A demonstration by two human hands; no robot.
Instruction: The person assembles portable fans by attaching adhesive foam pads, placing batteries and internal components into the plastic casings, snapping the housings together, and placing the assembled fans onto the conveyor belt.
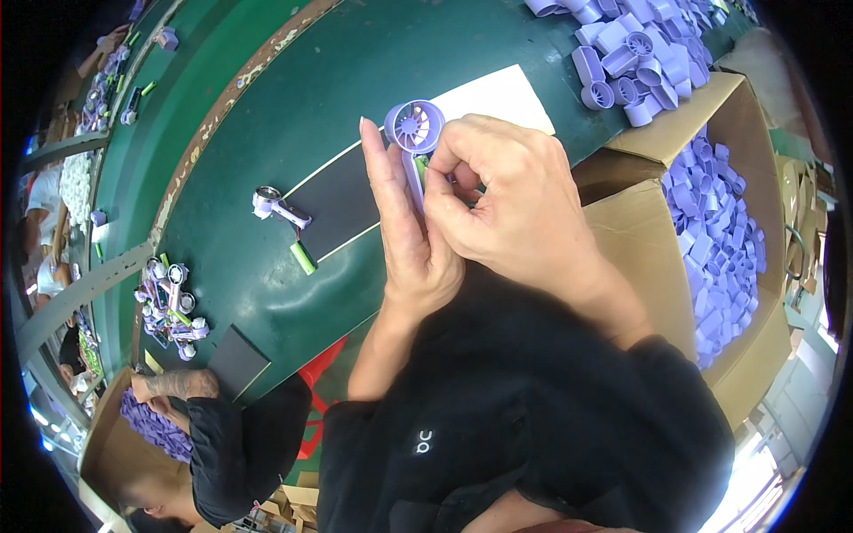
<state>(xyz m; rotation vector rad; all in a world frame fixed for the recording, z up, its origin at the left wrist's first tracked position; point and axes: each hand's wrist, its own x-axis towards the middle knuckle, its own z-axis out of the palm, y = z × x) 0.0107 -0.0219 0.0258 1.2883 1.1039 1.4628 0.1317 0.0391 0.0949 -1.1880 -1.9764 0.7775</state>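
Against the straight-fingered, open left grip (405, 226), a lilac handheld fan (414, 126) is supported; beside its handle (413, 178), the right grip (515, 182) is pressed together.

Glossy dark-green tabletop (346, 80)

It bears a long rectangular pad (338, 204), black leftward, white rightward; a lilac fan assembly (286, 210) with green cylinder (303, 258) at its left end; clustered similar assemblies (174, 306); heaped lilac plastic housings (662, 55); a smaller black pad (237, 362).

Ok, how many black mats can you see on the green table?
2 in view: one mat partly behind the left hand, and a second mat beside the co-worker's forearm at lower left. Others could be hidden under the purple parts.
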